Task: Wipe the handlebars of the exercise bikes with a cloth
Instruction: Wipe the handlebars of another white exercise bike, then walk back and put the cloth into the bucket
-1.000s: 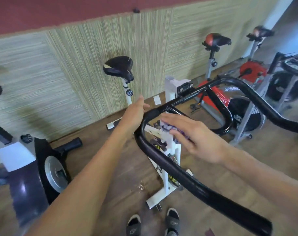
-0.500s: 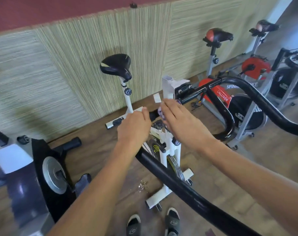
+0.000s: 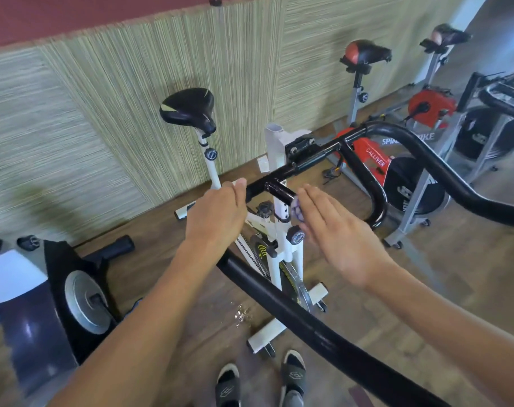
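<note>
Feet (image 3: 260, 383) on floor. Handlebar (image 3: 308, 315) rigid, glossy, probably slick. Left hand (image 3: 217, 212) curled over bar bend, steadying. Right hand (image 3: 335, 233), fingers straight, presses soft purple cloth (image 3: 296, 209) against short inner bar; best wrapped round tube. Saddle (image 3: 188, 108) beyond.

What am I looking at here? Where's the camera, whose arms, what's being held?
There is no robot: a person wears a wide-angle camera on the head, looking forward and down, so both bare arms reach into the picture from below. This is the one view. In front stands a white exercise bike with a black handlebar that loops towards the camera. The left hand rests on the bar near its bend. The right hand, fingers straight, presses a small purple cloth against a short inner bar; most of the cloth is hidden behind the hand. More bikes stand along the wall, and the person's sandals show at the bottom.
</note>
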